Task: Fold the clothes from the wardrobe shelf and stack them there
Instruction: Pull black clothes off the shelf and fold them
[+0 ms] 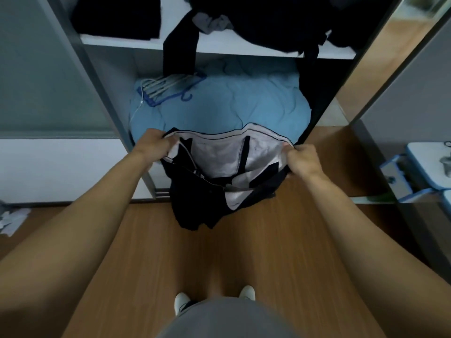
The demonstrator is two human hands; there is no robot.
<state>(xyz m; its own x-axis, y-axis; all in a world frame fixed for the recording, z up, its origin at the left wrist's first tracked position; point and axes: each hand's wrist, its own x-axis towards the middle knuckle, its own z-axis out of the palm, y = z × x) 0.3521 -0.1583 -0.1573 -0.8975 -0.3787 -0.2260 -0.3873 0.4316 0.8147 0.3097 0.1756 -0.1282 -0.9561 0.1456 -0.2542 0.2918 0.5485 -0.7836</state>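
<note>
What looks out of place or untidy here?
A dark garment droops over the shelf edge instead of lying folded. Loose hangers lie on the blue bedding. The trousers in the left hand and right hand look inside out, pale lining showing.

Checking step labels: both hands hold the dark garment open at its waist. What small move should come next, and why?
Probably pull the waistband taut and shake it out: the left hand and right hand pinch opposite ends of the dark garment, its pale lining gapes open, and the lower part hangs bunched, too crumpled to fold.
</note>
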